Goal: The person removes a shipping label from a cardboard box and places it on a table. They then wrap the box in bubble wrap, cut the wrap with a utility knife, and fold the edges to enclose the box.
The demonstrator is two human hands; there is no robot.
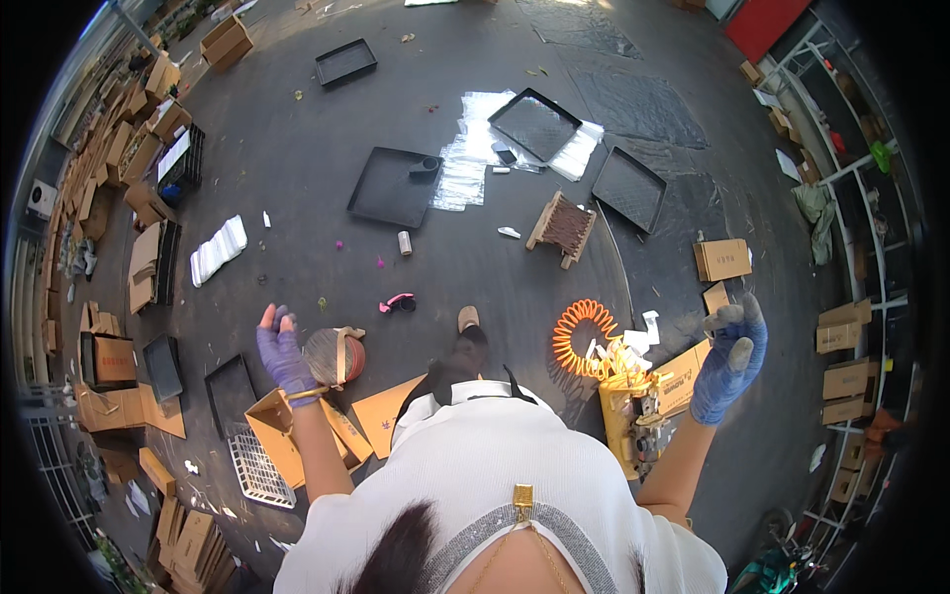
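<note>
My left hand (287, 358), in a purple glove with bare fingertips, is raised on the left and holds nothing. Its fingers are apart and slightly bent. A round, red-sided object (326, 358) with a brown strip across it is nearest to it in the picture, with an opened cardboard box (276, 429) below. On the right, my right hand (731, 360) is lifted in a blue glove with greyish fingertips. Those fingers are spread, loosely curled and grip nothing. Close by in the picture are a cardboard box (679, 375), a yellow machine (617, 423) and a coiled orange hose (582, 330).
Black trays (393, 211) and clear plastic sleeves (467, 141) lie on the dark floor ahead. A low stool (565, 225) with a woven seat stands there. Nearer lies a pink-and-black tool (398, 302). Cardboard boxes (111, 364) line the left; metal shelving (879, 245) runs along the right.
</note>
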